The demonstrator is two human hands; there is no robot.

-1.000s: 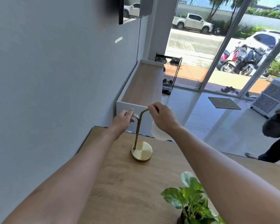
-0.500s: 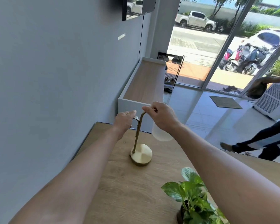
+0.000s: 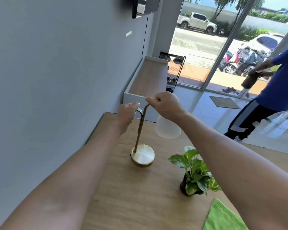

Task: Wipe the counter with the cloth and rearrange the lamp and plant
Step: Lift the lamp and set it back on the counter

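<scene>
Head view took in the bench from above, with the grey wall (image 3: 56,80) along its left edge. Left hand (image 3: 125,116) was curled shut around the small curved piece at the top of the lamp (image 3: 140,130), beside the brass stem. Right hand (image 3: 165,105) was closed over the bend of the arm, the frosted shade (image 3: 168,129) hanging just below it. The round brass base (image 3: 143,156) sat on the wooden counter (image 3: 131,205), seemingly flat, though I could not tell if it had lifted. To its right stood the plant (image 3: 194,171) in a dark pot, and nearest the right corner lay the green cloth (image 3: 223,218), touched by neither hand.

With both grips so high, I judged the heavy base might swing or tip if raised quickly. Carried rightward, the shade could brush the leaves and topple the pot. A cord seemed to leave the base near the wall and might snag. Beyond, another person (image 3: 271,90) crossed the tiled floor, well apart.
</scene>
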